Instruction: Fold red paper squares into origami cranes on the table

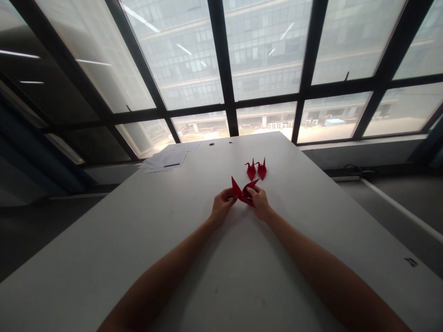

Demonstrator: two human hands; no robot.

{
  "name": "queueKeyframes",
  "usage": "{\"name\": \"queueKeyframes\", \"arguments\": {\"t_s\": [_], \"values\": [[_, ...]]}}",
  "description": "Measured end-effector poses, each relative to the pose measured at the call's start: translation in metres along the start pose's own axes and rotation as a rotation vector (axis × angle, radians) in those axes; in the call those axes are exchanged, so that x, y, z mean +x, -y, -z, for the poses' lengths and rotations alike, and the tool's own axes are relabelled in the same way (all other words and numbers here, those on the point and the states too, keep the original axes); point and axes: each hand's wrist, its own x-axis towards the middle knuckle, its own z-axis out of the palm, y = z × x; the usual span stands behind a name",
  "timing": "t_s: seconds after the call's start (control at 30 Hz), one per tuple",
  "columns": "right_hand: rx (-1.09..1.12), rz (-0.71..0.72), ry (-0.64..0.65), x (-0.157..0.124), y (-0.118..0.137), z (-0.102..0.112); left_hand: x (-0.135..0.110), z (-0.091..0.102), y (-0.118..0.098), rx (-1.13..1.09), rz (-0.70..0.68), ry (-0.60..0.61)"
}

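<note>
Near the middle of the white worktop (104, 240), short of its far edge, I see the left hand (220, 205) with its fingertips drawn together on the left side of a red origami piece (236, 188). The piece sits between the two hands, pointed flaps sticking up and outward. On its right, the right hand (259, 201) has thumb and fingers closed on another flap. Just beyond, toward the far edge, are two red paper cranes, the left crane (251, 173) right beside the right crane (262, 173).

From my end, the left fingertips are partly hidden at the paper, its central folds are too small to read, and I can't tell whether it touches the worktop. Both forearms run off the bottom of my view.

At far left a blue curtain (31, 152) hangs in shadow. By the worktop's far left corner lie loose papers (157, 159), a narrow dark object (172, 165) on them. Past the far edge, a dark window frame (224, 69) looks onto a pale building (266, 50). A small dark mark (411, 262) sits near the right edge.
</note>
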Motion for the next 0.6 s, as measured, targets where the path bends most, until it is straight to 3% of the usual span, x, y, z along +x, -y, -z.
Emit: {"name": "queueKeyframes", "arguments": {"t_s": [0.23, 0.6], "values": [[-0.006, -0.065, 0.11, 0.004, 0.0019, 0.0072, -0.0007, 0.0002, -0.0022, -0.06, 0.026, 0.002], [-0.05, -0.048, 0.108, -0.0012, 0.0052, 0.0032, -0.0031, -0.0008, -0.0038, -0.032, 0.011, -0.02]]}}
